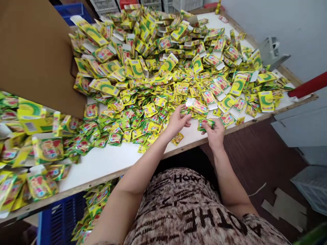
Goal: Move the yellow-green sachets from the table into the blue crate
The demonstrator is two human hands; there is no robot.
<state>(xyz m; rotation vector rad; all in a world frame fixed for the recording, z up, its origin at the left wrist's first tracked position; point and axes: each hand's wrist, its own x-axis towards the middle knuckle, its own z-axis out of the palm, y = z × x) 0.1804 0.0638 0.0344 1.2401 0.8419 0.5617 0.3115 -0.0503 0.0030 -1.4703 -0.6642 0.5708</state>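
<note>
Yellow and green across the white table (pixel 100 160): pinching a green sachet (pixel 201 121) with the right hand (pixel 216 133) near the front edge, gripping nothing visible with the loosely parted fingers of the left hand (pixel 177 120), just beside an open carton (pixel 198 107). Likely far from finished, with loose sachets (pixel 150 109) and open-flapped cartons (pixel 165 42) heaped ahead; unable to tell full from empty

Packing workshop, with small cartons (pixel 165 42), white worktable (pixel 95 165) and crates (pixel 104 5).
</note>
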